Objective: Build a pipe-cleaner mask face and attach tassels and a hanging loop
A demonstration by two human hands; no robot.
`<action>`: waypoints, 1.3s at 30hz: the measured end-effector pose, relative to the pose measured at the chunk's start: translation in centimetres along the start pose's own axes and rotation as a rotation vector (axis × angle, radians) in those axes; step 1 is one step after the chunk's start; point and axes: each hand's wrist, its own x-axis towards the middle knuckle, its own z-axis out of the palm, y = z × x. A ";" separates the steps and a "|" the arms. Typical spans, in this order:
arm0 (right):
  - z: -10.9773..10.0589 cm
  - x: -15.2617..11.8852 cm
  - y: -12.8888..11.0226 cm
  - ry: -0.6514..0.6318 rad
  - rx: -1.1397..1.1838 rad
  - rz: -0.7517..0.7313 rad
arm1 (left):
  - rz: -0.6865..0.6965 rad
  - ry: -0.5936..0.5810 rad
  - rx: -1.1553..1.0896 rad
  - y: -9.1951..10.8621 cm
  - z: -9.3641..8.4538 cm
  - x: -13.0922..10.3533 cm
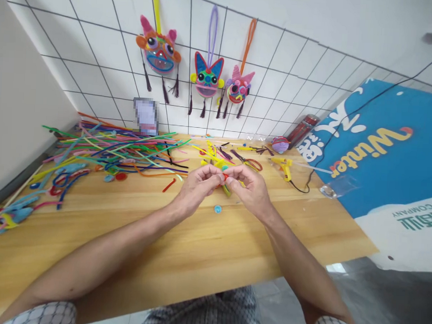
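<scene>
A small fuzzy piece of red, green and yellow pipe cleaner [225, 180] sits pinched between both hands above the wooden desk [198, 247]. The left hand [197, 187] and right hand [249, 187] each keep a closed fingertip grip on it. A tiny blue coil [217, 209] lies just below, loose coloured pipe cleaners [112, 150] heaped at far left

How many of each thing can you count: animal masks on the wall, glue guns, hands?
Pipe-cleaner animal masks hanging on the wire grid: 3
Yellow glue gun on the table: 1
Hands, left hand and right hand, pinching a small pipe-cleaner piece: 2
Total: 6
</scene>
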 end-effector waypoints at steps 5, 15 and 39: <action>0.6 -2.3 -0.1 0.089 0.029 0.094 | 0.014 0.021 -0.003 -1.0 1.1 -1.1; -0.5 -6.5 2.0 -0.010 0.179 0.359 | -0.054 -0.090 0.255 -2.6 0.4 -4.1; -14.1 -9.0 9.9 0.591 -0.487 0.541 | 0.515 -0.527 1.222 -7.9 -5.2 -5.8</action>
